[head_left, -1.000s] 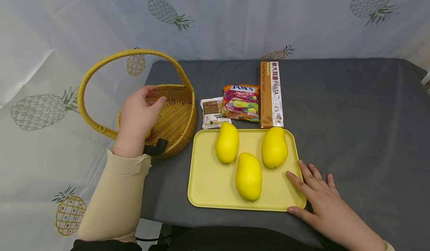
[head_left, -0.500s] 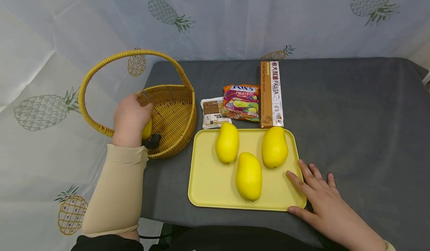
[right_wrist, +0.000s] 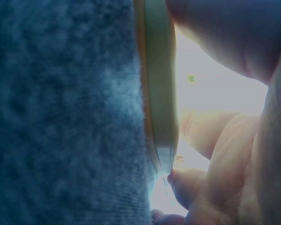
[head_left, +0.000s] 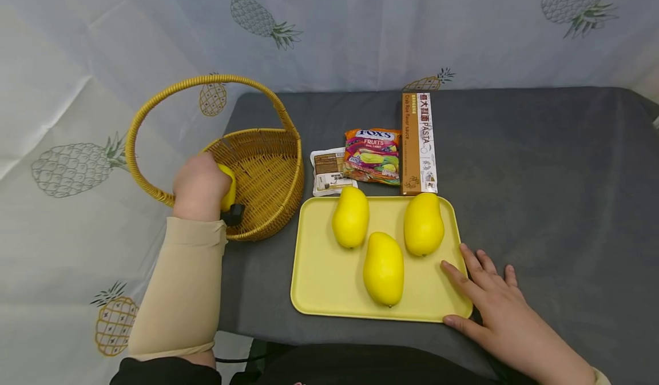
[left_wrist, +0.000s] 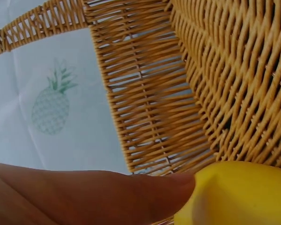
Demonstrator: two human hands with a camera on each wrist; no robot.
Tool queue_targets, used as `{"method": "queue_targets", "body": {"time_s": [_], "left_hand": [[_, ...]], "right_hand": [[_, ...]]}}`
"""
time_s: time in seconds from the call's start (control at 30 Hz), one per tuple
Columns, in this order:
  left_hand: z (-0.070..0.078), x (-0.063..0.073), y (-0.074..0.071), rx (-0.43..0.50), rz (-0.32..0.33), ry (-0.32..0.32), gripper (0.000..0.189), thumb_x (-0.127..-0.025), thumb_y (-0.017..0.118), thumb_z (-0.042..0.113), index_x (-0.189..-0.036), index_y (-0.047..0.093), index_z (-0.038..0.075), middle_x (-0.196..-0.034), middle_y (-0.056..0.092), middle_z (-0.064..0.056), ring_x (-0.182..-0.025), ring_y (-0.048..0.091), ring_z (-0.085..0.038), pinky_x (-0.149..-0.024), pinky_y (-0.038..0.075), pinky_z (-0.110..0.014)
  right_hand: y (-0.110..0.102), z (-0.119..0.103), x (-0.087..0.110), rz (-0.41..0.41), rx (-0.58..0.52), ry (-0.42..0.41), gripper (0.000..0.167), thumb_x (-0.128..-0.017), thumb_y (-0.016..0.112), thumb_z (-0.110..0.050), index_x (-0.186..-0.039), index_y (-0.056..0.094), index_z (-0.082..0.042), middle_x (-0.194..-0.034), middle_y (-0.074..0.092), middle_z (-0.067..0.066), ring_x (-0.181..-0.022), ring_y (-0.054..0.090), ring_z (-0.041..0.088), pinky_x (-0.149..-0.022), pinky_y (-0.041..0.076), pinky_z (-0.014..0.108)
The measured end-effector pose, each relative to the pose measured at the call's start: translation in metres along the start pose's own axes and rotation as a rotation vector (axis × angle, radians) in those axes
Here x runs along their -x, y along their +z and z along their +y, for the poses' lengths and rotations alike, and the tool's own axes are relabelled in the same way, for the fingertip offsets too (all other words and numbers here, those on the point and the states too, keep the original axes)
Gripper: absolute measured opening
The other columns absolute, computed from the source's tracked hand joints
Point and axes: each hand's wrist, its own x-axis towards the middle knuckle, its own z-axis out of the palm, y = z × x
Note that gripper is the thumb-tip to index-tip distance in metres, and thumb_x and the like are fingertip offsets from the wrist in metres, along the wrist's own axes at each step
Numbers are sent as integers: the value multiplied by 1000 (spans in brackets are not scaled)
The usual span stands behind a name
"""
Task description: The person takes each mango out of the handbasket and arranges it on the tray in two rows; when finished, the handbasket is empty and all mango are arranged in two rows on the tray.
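My left hand [head_left: 201, 185] reaches down inside the wicker basket [head_left: 278, 213] and grips a yellow mango [head_left: 228, 187], whose far side is hidden behind the hand. In the left wrist view the thumb [left_wrist: 131, 194] lies along the mango [left_wrist: 243, 194], close to the woven wall. Three more mangoes lie on the pale yellow tray [head_left: 321, 285]: a left one [head_left: 350, 218], a front one [head_left: 383, 269] and a right one [head_left: 424, 225]. With its fingers spread, my right hand [head_left: 494, 302] rests at the tray's right edge, thumb at the near corner.
Behind the tray lie a brown-and-white packet [head_left: 328, 173], a Fox's candy bag [head_left: 372, 156] and a pasta box [head_left: 419, 145]. The basket's tall handle [head_left: 221, 79] arches over the left forearm's side. A dark grey cloth [head_left: 540, 173] covers the table.
My left hand has gone lower into the basket and closed its fingers round the mango there. The right hand stays at the tray's edge.
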Motion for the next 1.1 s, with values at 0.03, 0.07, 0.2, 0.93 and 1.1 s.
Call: {"method": "queue_targets", "body": {"time_s": [0.03,0.07,0.2,0.93,1.1], "left_hand": [[0,0,0,-11,-8,0,39,-98,59,12,-131,59,-10,-107,61,-32,-83,56,-41,-61,52,-49],[0,0,0,-20,-17,0,40,-99,61,13,-131,59,-11,-110,62,-34,-85,58,-42,-62,53,-50],[1,0,1,-41,-30,-3,39,-98,65,17,-125,60,-10,-113,64,-36,-92,61,-45,-65,55,-52],[4,-2,3,10,-21,78,60,-95,76,32,-139,58,-4,-121,61,-31,-104,58,-46,-79,54,-56],[6,-2,0,129,-36,119,82,-97,77,35,-165,46,3,-150,54,-34,-122,55,-50,-95,53,-65]], "right_hand": [[0,0,0,1,1,-1,94,-94,83,-55,-172,43,-22,-185,14,19,-164,17,59,-124,-6,86],[0,0,0,1,1,-1,94,-94,84,-55,-172,43,-22,-185,14,19,-164,17,59,-124,-6,86],[0,0,0,2,3,-3,93,-94,84,-55,-172,43,-22,-185,15,19,-164,18,59,-124,-5,85],[-1,1,1,-1,-4,4,94,-94,84,-55,-172,43,-21,-185,13,18,-165,15,58,-124,-7,85],[-1,0,0,-8,-5,10,94,-94,83,-56,-172,42,-23,-185,13,18,-165,16,58,-125,-7,84]]}}
